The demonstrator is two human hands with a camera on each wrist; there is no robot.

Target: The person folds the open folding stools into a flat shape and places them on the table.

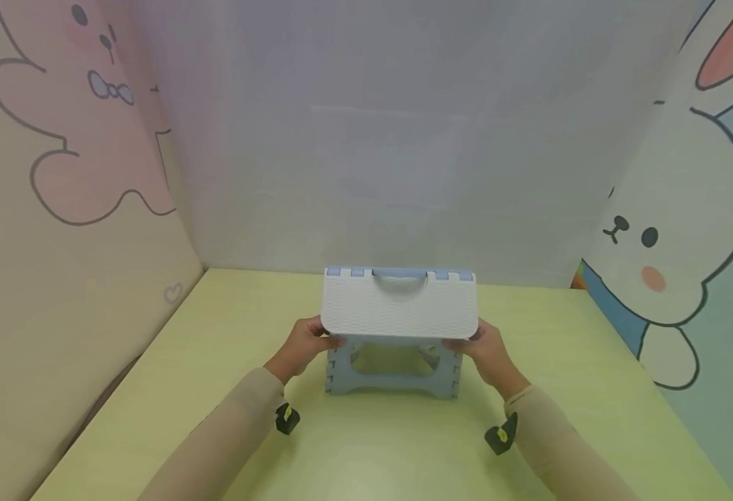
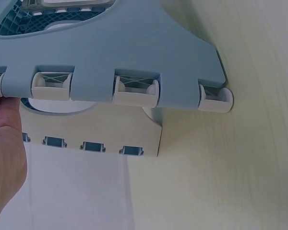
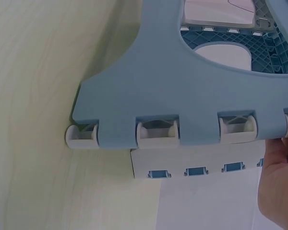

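both hands' grip, left (image 1: 307, 342) and right (image 1: 487, 350), around stool (image 1: 399, 306) seat ends

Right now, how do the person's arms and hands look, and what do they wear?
Both arms wear long beige sleeves reaching the wrists. The left hand and right hand are bare, without gloves or visible rings. Under each wrist sits a small black device with a yellow-green mark.
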